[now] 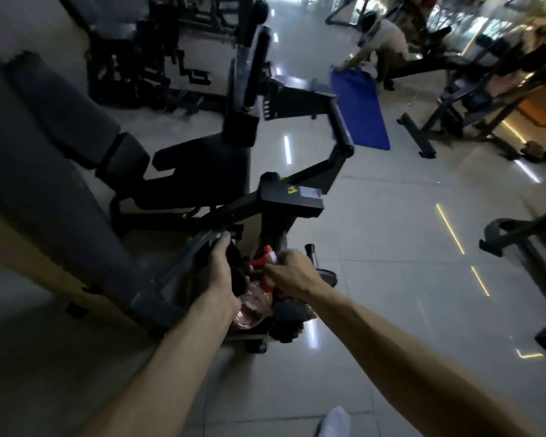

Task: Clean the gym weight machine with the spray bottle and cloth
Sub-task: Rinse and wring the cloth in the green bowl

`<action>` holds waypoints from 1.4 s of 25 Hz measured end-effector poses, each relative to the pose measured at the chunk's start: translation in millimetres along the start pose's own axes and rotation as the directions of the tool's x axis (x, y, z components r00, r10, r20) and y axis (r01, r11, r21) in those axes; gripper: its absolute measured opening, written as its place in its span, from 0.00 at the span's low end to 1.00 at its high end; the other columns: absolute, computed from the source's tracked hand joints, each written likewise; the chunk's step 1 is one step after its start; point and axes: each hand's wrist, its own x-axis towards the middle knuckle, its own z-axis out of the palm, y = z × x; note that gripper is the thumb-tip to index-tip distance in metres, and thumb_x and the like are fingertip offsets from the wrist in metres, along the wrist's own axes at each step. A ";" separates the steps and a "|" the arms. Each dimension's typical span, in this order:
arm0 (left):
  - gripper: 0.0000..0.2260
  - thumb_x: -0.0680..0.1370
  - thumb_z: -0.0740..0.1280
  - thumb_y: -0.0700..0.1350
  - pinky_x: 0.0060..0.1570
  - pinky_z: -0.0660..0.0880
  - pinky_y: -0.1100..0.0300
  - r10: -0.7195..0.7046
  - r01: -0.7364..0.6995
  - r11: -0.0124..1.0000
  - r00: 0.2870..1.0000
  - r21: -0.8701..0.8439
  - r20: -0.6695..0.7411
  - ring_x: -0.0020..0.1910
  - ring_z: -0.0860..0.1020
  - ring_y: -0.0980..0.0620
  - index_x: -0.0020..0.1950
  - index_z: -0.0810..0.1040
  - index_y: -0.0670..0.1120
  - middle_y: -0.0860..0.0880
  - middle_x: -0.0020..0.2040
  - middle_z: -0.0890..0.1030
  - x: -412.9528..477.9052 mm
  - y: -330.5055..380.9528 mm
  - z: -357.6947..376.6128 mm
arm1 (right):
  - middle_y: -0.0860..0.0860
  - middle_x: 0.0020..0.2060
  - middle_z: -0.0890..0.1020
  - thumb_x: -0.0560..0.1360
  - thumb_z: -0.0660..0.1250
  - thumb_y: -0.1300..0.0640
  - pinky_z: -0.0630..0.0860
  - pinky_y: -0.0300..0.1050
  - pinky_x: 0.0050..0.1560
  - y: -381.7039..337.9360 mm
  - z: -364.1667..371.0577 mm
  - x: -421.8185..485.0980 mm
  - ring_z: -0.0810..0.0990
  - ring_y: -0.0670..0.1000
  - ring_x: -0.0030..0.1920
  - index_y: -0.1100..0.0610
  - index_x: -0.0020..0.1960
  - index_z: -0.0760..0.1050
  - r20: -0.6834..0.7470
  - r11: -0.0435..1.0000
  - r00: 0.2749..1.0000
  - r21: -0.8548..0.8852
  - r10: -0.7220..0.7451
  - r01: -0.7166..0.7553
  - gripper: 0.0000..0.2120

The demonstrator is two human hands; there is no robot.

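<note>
Low on the machine (284, 201), the left hand (223, 275) grips a dark cloth (238, 272) against the slanted bar (183, 263), while the right hand (293, 274), just beside it, clasps the bottle (252, 307) by its neck, red nozzle aimed left at the cloth, body slanting back toward the person.
</note>
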 end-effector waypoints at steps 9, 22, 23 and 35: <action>0.09 0.79 0.58 0.41 0.18 0.60 0.70 0.062 -0.107 0.986 0.945 0.126 0.321 0.20 0.69 0.54 0.51 0.78 0.44 0.49 0.28 0.75 7.6 -89.1 355.8 | 0.52 0.48 0.85 0.74 0.69 0.54 0.83 0.49 0.41 115.8 -330.6 -13.6 0.85 0.53 0.42 0.49 0.67 0.76 -0.421 0.985 0.906 0.140 -0.037 0.105 0.21; 0.10 0.75 0.59 0.43 0.20 0.62 0.70 -0.009 -0.021 0.990 0.977 0.140 0.211 0.29 0.72 0.51 0.37 0.77 0.46 0.47 0.34 0.79 166.5 -94.2 643.9 | 0.45 0.44 0.83 0.80 0.69 0.56 0.85 0.59 0.47 172.4 -589.1 238.8 0.87 0.53 0.38 0.49 0.66 0.74 -0.426 0.931 0.892 0.244 -0.149 0.272 0.15; 0.10 0.76 0.60 0.46 0.20 0.62 0.69 -0.007 -0.019 0.991 0.981 0.130 0.196 0.28 0.72 0.50 0.39 0.78 0.45 0.46 0.33 0.79 183.3 -89.2 658.7 | 0.45 0.43 0.83 0.80 0.69 0.57 0.85 0.59 0.46 170.4 -599.3 262.6 0.87 0.53 0.38 0.48 0.62 0.75 -0.407 0.926 0.901 0.264 -0.148 0.272 0.12; 0.14 0.80 0.57 0.45 0.21 0.66 0.70 0.018 -0.030 0.987 0.997 -0.157 -0.073 0.23 0.74 0.49 0.40 0.78 0.44 0.44 0.35 0.79 417.4 52.4 860.3 | 0.46 0.39 0.82 0.81 0.63 0.46 0.81 0.56 0.41 81.6 -719.1 624.5 0.82 0.51 0.38 0.48 0.56 0.72 -0.233 0.847 0.833 -0.328 -0.502 0.419 0.07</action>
